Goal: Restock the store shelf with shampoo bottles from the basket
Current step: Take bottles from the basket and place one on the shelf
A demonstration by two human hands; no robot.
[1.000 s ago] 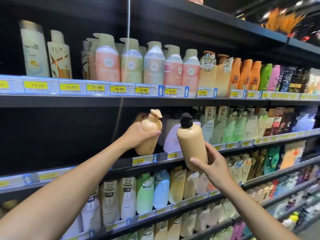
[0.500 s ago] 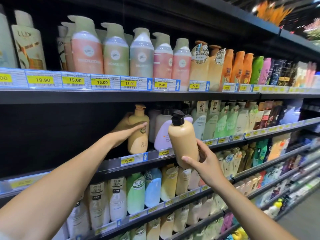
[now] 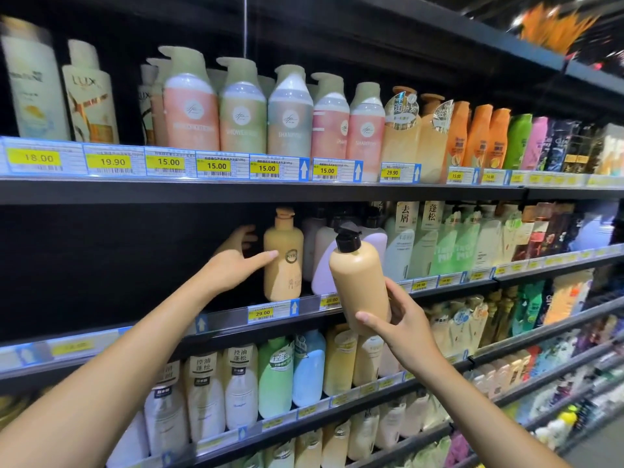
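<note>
A tan shampoo bottle with a tan cap point(image 3: 283, 261) stands upright on the middle shelf point(image 3: 236, 317), above a 29.00 price tag. My left hand point(image 3: 233, 263) is beside it with fingers spread, the thumb tip touching its left side. My right hand point(image 3: 400, 324) grips the lower part of a second tan bottle with a black pump cap point(image 3: 358, 276), held upright in the air in front of the shelf edge. The basket is out of sight.
White and lilac bottles point(image 3: 326, 255) stand right of the placed bottle. The middle shelf left of my left hand is dark and bare. The upper shelf point(image 3: 270, 190) and lower shelves are packed with bottles.
My left hand has let go of the tan-capped bottle, which now stands on the shelf, and its fingers have spread. My right hand still holds the black-capped bottle in much the same spot.
</note>
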